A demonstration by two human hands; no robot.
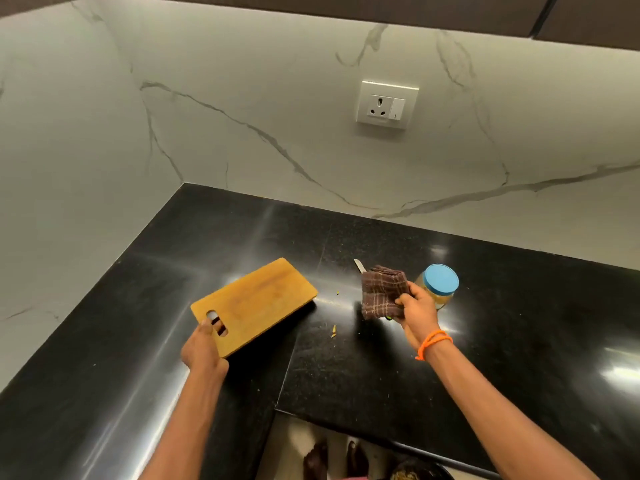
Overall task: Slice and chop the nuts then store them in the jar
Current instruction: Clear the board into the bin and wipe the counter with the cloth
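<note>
Nuts are appearing as pale contents inside the jar [437, 289], which is standing capped with a blue lid on the black desk [346, 375], just behind the right hand [417, 306]. The cutting board [254, 303] is being held tilted by the left hand [202, 348], its grip closed through the handle slot, probably for wiping. The right-hand grip is clutching a brown checked cloth [381, 292]. A knife [359, 265] tip is showing behind the cloth. Small fragments [334, 330] are lying loose on the desk.

Both arms reach forward. Left hand [202, 348] grips board [254, 303] at its handle slot; right hand [417, 308], orange band on wrist, pinches cloth [381, 292], raised.
</note>
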